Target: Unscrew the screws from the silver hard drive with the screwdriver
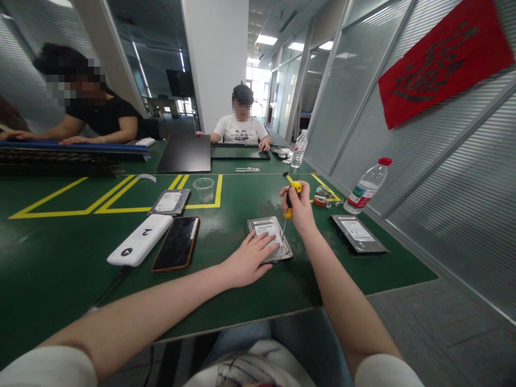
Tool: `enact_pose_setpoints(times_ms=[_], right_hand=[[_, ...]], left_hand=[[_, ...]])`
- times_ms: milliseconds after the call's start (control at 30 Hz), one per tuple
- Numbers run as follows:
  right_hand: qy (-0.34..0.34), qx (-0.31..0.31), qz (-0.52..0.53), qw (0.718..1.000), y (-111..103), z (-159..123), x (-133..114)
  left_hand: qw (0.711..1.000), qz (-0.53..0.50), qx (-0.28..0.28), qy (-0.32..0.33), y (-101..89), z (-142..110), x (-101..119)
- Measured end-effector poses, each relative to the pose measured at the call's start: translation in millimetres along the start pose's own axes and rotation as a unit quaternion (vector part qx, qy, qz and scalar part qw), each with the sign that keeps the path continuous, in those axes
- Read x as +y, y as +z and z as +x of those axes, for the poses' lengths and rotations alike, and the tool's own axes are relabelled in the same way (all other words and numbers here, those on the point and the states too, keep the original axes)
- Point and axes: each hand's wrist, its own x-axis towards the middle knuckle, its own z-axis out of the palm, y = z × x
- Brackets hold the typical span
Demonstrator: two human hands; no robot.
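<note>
A silver hard drive with a white label lies flat on the green table in front of me. My left hand rests on it, fingers stretched out over the label and the near left part. In my right hand is a yellow and black screwdriver, gripped around the handle and held nearly upright. Its metal shaft points down to the right edge of the drive. Whether the tip sits in a screw is too small to tell.
Right of me lie another hard drive and a red-capped water bottle. Leftward are a phone, a white power bank, a third drive and a clear plastic cup. Two people sit beyond, one handling dark panels.
</note>
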Motion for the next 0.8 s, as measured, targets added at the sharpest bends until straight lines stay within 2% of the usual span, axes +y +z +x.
enact_pose_setpoints(times_ms=[133, 333, 500, 600, 700, 800], right_hand=[[0.006, 0.006, -0.039, 0.999, -2.5, 1.2, -0.4], [0.023, -0.006, 0.043, 0.999, -1.5, 1.7, 1.9], [0.006, 0.014, 0.000, 1.000, 2.4, -1.2, -3.6], [-0.001, -0.007, -0.019, 1.000, 0.7, 0.0, -3.2], [0.005, -0.024, -0.004, 1.000, -1.7, 1.7, 0.4], [0.011, -0.011, 0.023, 1.000, -2.6, 1.8, 3.1]], left_hand=[[1.000, 0.000, -0.001, 0.000, -0.4, -0.2, 0.0], [1.000, 0.003, -0.005, -0.003, -1.1, 0.2, 0.6], [1.000, 0.008, -0.003, -0.001, 0.6, 0.1, 0.1], [1.000, 0.010, -0.004, -0.001, 1.0, 0.1, -0.5], [1.000, 0.013, -0.005, 0.000, 0.5, -0.3, -0.5], [1.000, 0.013, -0.006, 0.000, -0.1, -0.4, -0.2]])
